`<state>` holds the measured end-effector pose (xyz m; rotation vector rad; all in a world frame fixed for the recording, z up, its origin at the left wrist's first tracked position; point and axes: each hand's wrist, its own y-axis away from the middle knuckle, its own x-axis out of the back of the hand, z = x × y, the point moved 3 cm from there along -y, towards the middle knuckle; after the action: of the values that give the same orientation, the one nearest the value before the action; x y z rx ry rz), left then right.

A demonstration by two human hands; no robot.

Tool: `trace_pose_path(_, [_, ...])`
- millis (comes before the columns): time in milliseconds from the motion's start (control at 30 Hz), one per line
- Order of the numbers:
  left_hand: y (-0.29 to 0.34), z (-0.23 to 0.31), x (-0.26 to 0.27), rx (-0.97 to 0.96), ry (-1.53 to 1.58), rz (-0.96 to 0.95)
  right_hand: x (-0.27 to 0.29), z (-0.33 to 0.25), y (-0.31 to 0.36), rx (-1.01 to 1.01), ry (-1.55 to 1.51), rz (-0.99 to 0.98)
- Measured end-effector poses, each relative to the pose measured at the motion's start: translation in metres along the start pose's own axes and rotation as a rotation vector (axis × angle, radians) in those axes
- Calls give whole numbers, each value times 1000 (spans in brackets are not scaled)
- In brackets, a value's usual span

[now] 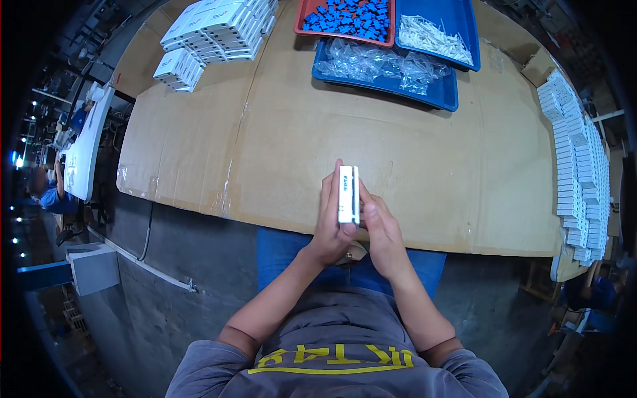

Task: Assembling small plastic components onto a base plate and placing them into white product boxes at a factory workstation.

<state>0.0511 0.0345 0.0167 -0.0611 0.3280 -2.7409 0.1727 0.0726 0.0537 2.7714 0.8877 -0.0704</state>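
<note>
A slim white box (347, 194) stands on edge between my hands near the front of the table, its narrow printed side facing up and a dark gap along its right side. My left hand (326, 229) wraps it from the left, thumb at its near end and fingers along its far left side. Against its right side lies my right hand (381, 232), with the thumb on top and the fingers partly hidden behind the box. Both hands are closed on it.
Cardboard covers the table (285, 146). At the back are a red tray (298, 16) of blue parts, a blue tray (473, 33) of white pieces and a blue tray (371, 93) of clear bags. White boxes stack at back left (219, 30) and right (574, 166). People sit at both sides.
</note>
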Motion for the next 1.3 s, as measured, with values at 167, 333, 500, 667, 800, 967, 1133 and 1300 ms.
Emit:
trace_pose_path(167, [6,11,-8,537,699,46,16,-11,0,367,545,-20])
trace_pose_path(333, [16,21,-16,832,787,-43,32,-8,-1,678,783,-93])
trace_pose_path(500, [24,18,-17,940,781,-42,27,-13,-5,775,839,-83])
trace_pose_path(667, [25,24,-21,853,784,-47,29,-8,-6,948,693,-51])
trace_pose_path(800, [29,19,-19,850,773,-93,26,-3,-2,1040,697,0])
trace_pose_path(967, [29,29,-19,820,775,-116,26,-6,2,1083,659,-6])
trace_pose_path(1133, [31,27,-20,862,885,-215,27,4,-3,787,378,118])
trace_pose_path(1300, [20,22,-22,174,83,-193,15,13,-5,285,-208,105])
